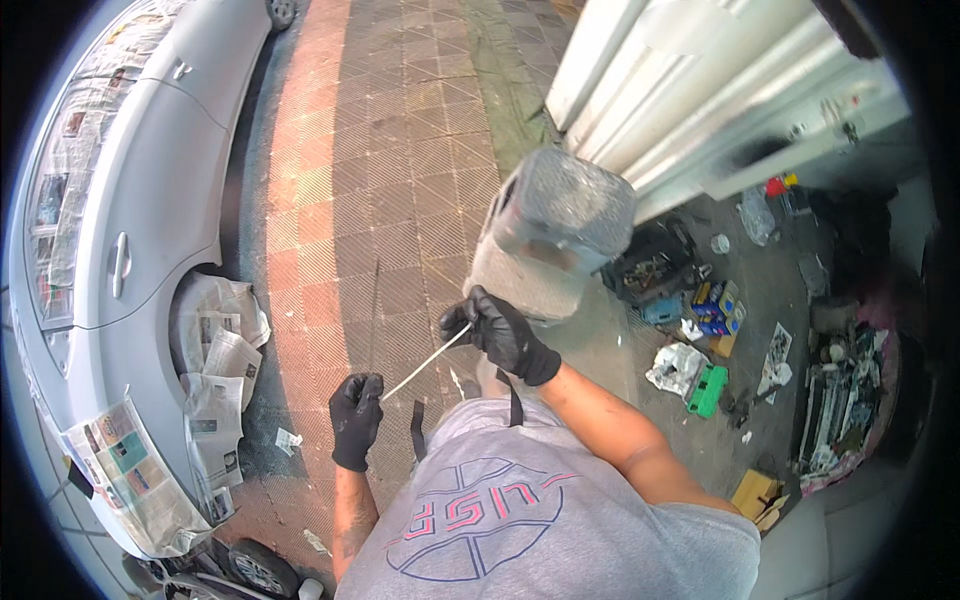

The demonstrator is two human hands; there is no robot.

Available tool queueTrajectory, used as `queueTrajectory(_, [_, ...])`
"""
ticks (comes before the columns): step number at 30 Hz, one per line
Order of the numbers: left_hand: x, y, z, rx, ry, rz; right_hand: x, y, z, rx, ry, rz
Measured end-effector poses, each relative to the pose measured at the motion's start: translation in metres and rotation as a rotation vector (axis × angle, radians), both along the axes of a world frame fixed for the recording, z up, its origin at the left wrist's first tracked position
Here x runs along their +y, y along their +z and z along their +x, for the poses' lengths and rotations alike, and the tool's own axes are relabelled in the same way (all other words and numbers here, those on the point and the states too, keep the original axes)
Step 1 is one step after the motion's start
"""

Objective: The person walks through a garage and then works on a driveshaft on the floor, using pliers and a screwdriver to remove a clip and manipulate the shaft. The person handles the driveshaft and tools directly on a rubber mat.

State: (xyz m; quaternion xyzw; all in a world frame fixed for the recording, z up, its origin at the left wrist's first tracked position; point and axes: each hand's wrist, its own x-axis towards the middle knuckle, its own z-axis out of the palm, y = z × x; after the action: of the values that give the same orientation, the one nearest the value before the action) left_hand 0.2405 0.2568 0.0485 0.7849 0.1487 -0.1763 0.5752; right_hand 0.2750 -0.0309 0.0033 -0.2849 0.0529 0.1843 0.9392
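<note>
Beside the silver car (150, 180), on the brick floor (400, 150), I see two hands in black gloves. The left hand (356, 415) is closed around the low end of a thin white strip (425, 364). The right hand (505, 335) pinches the top end, farther from the car. The strip looks pulled tight between them. Newspaper (215, 370) already covers the car's wheel and windows, so I think the covering is mostly done. A grey dusty box (555, 230) sits just past the right hand.
</note>
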Motion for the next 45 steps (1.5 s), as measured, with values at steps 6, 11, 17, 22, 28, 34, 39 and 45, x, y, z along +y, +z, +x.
queueTrajectory(6, [0.009,0.009,0.113,-0.027,0.209,-0.023,-0.004,0.006,0.099,-0.035,-0.033,-0.425])
queueTrajectory(11, [0.039,-0.007,0.222,-0.094,0.278,0.049,-0.004,-0.043,0.233,0.15,-0.039,-0.35])
queueTrajectory(17, [0.097,0.008,0.352,-0.114,0.555,0.117,0.02,-0.029,0.439,0.077,-0.054,-0.458])
queueTrajectory(22, [0.134,-0.024,0.475,-0.145,0.713,-0.013,0.025,0.005,0.603,-0.057,-0.048,-0.733])
queueTrajectory(28, [0.129,-0.04,0.677,-0.131,0.546,-0.146,-0.056,-0.13,0.692,0.224,-0.032,-1.011])
queueTrajectory(34, [0.109,0.007,0.912,-0.165,0.198,-0.165,-0.106,-0.184,0.636,0.021,1.102,-2.137])
queueTrajectory(39, [0.068,0.003,1.102,-0.202,-0.015,-0.06,-0.13,-0.278,0.658,0.055,0.963,-1.877])
queueTrajectory(45, [0.004,0.001,1.273,-0.101,0.024,-0.131,-0.212,-0.349,0.839,0.119,0.934,-1.845])
